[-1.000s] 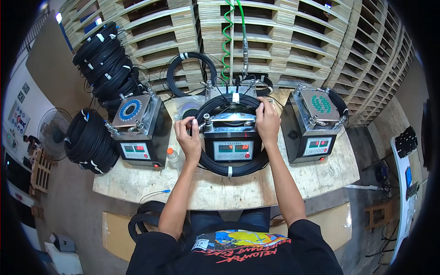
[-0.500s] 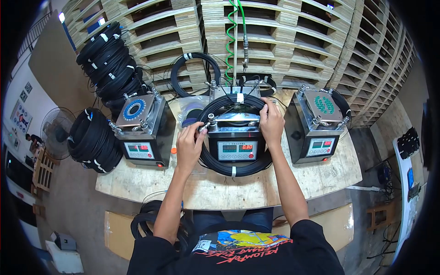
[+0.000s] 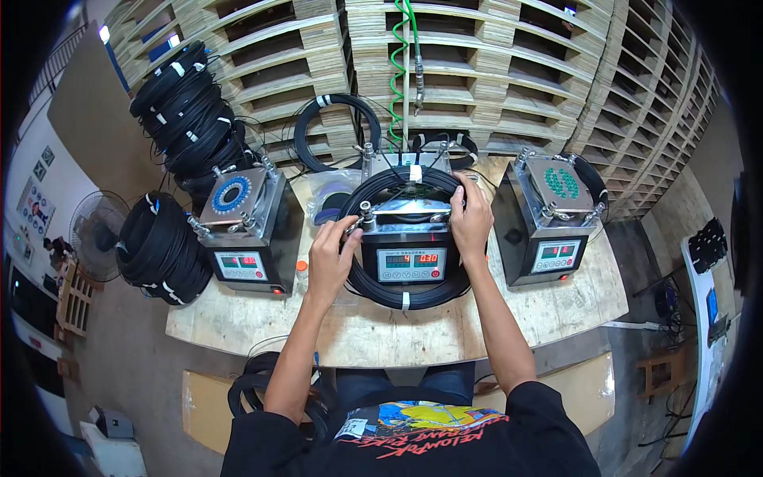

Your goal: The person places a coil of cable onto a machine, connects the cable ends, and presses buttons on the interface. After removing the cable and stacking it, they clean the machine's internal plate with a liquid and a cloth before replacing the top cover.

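A black cable coil (image 3: 406, 300), bound with white tape, encircles the front of the middle polishing machine (image 3: 369, 258). The machine's red digital display (image 3: 412, 259) is lit, reading 0.30 on its right side. My left hand (image 3: 332, 253) is at the front left corner post (image 3: 366, 211), with thumb and forefinger closed around a small metal clamp lever. My right hand (image 3: 472, 213) has its fingers bent at the right front corner, beside the coil. What lies under those fingers is hidden. A metal plate (image 3: 409, 205) spans the machine between my hands.
Similar machines stand left (image 3: 253, 230) and right (image 3: 548, 230), holding blue and green connector rings. Black cable coils (image 3: 163, 246) are stacked at the far left. An orange cap (image 3: 301, 265) lies on the wooden table (image 3: 381, 338). A green air hose (image 3: 395, 56) hangs before wooden pallets (image 3: 509, 63).
A red 4 now shows on the left part of the middle display, which was dim before. My left hand has shifted slightly down at the corner post; my right hand stays nearly in place.
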`<state>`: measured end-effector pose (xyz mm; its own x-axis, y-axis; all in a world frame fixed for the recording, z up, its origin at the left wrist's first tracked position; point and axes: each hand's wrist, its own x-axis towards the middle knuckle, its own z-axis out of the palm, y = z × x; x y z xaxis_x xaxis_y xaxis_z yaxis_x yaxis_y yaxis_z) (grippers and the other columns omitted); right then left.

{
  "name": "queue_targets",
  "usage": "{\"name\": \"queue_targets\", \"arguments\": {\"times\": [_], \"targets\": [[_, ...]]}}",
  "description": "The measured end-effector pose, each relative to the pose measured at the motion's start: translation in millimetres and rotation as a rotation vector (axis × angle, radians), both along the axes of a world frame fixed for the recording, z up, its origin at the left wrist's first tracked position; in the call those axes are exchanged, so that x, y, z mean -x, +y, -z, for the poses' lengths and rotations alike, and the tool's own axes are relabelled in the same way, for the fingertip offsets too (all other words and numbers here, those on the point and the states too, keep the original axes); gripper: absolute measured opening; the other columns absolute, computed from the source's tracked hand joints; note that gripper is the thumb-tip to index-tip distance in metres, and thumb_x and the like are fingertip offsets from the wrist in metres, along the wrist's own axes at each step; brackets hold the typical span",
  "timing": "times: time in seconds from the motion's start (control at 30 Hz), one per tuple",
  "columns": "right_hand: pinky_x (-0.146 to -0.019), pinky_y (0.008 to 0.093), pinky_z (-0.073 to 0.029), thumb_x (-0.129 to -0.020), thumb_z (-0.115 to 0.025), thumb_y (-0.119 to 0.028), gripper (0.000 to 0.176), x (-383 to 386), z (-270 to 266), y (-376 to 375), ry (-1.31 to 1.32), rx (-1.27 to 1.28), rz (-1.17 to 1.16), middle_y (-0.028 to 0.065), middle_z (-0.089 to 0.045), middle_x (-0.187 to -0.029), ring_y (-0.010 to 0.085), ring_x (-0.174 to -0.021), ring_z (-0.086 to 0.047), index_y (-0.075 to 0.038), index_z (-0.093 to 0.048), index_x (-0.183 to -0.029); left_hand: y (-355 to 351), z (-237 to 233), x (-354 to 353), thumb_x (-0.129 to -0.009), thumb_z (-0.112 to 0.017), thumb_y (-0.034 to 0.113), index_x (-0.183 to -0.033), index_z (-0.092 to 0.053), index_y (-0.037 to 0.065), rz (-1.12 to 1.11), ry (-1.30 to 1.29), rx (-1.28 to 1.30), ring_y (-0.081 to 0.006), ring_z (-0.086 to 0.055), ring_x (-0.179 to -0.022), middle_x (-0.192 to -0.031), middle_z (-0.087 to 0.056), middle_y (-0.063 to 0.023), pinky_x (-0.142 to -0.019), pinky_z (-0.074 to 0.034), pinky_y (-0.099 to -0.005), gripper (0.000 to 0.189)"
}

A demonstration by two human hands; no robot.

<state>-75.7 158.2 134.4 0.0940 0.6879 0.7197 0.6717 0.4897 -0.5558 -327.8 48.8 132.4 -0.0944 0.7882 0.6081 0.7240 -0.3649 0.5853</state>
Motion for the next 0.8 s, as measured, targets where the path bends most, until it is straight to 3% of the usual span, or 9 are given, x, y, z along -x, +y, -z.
{"name": "queue_targets", "arguments": {"times": [0.07, 0.1, 0.2, 0.33, 0.43, 0.5, 0.63, 0.77, 0.8], "targets": [[-0.098, 0.0431, -0.045, -0.096, -0.061, -0.022, 0.033, 3.9, 2.0, -7.0, 0.009, -0.058, 0.054, 0.0131, -0.067, -0.12, 0.0324, -0.111, -0.061, -0.007, -0.065, -0.125, 10.9, 7.2, 3.4, -0.096, -0.064, 0.004, -0.116, -0.068, 0.003, 0.041, -0.047, -0.144, -0.0319, -0.058, -0.082, -0.087, -0.06, -0.0146, -0.074, -0.047, -0.0397, 0.02], [-0.106, 0.0478, -0.036, -0.092, -0.068, -0.036, 0.052, 4.6, 9.1, -11.6, -0.072, -0.002, 0.067, 0.0166, -0.059, -0.132, 0.0353, -0.123, -0.054, -0.008, -0.059, -0.135, 12.0, 7.8, 3.4, -0.096, -0.064, 0.004, -0.116, -0.068, 0.003, 0.046, -0.049, -0.146, -0.0319, -0.058, -0.082, -0.087, -0.06, -0.0146, -0.074, -0.047, -0.0397, 0.02], [-0.11, 0.0531, -0.03, -0.081, -0.078, -0.051, 0.083, 14.5, 6.7, -31.2, -0.175, -0.004, 0.116, 0.0232, -0.05, -0.138, 0.0409, -0.132, -0.044, -0.011, -0.047, -0.148, 13.8, 14.6, -1.0, -0.097, -0.062, 0.004, -0.111, -0.067, 0.002, 0.006, -0.058, -0.17, -0.0325, -0.057, -0.081, -0.089, -0.061, -0.015, -0.073, -0.046, -0.0411, 0.015], [-0.111, 0.0514, -0.031, -0.074, -0.075, -0.027, 0.074, 16.0, 5.1, -29.3, -0.128, -0.005, 0.108, 0.0229, -0.05, -0.137, 0.0406, -0.131, -0.046, -0.008, -0.048, -0.141, 22.9, 24.9, -10.3, -0.091, -0.059, 0.005, -0.116, -0.061, 0.0, -0.094, -0.16, -0.169, -0.0252, -0.049, -0.081, -0.092, -0.049, -0.0121, -0.076, -0.045, -0.0372, 0.026], [-0.114, 0.0491, -0.033, -0.074, -0.074, -0.017, 0.067, -2.4, 8.8, -33.0, -0.028, -0.033, -0.07, 0.0243, -0.051, -0.141, 0.0425, -0.133, -0.046, -0.005, -0.047, -0.134, 36.5, 26.5, -8.3, -0.088, -0.059, 0.013, -0.123, -0.059, 0.001, -0.237, 0.062, -0.289, -0.0315, -0.051, -0.1, -0.11, -0.049, -0.0187, -0.097, -0.042, -0.04, 0.038], [-0.106, 0.0407, -0.046, -0.08, -0.065, -0.001, 0.053, -18.4, 15.2, -36.3, 0.132, -0.007, -0.218, 0.0282, -0.05, -0.145, 0.04, -0.123, -0.059, -0.001, -0.044, -0.129, 45.3, 31.3, -6.7, -0.094, -0.057, 0.02, -0.129, -0.057, 0.0, -0.198, 0.0, -0.265, -0.0364, -0.051, -0.113, -0.122, -0.049, -0.022, -0.106, -0.038, -0.0421, 0.041], [-0.091, 0.0339, -0.052, -0.097, -0.062, -0.002, 0.026, -42.0, 29.7, -36.8, 0.393, 0.21, -0.265, 0.025, -0.064, -0.131, 0.0263, -0.111, -0.067, 0.002, -0.05, -0.119, 52.4, 31.6, -4.6, -0.106, -0.04, 0.038, -0.14, -0.053, -0.001, -0.043, -0.17, -0.1, -0.0416, -0.055, -0.123, -0.132, -0.057, -0.0269, -0.108, -0.04, -0.0442, 0.053], [-0.093, 0.0391, -0.051, -0.096, -0.069, -0.011, 0.018, -44.6, 34.6, -37.9, 0.335, 0.087, -0.17, 0.0215, -0.067, -0.124, 0.0351, -0.107, -0.067, 0.003, -0.06, -0.103, 53.9, 34.4, -3.0, -0.105, -0.038, 0.042, -0.137, -0.055, -0.004, -0.018, -0.204, -0.102, -0.0425, -0.064, -0.112, -0.124, -0.065, -0.0287, -0.101, -0.046, -0.0434, 0.058], [-0.09, 0.0401, -0.05, -0.093, -0.072, -0.01, 0.018, -41.6, 30.0, -39.9, 0.196, -0.095, -0.069, 0.0185, -0.068, -0.112, 0.0344, -0.102, -0.066, 0.004, -0.062, -0.098, 53.0, 33.9, -2.7, -0.105, -0.038, 0.042, -0.137, -0.054, -0.004, -0.013, -0.237, -0.049, -0.0422, -0.064, -0.113, -0.124, -0.064, -0.0288, -0.101, -0.046, -0.0431, 0.058]]}}
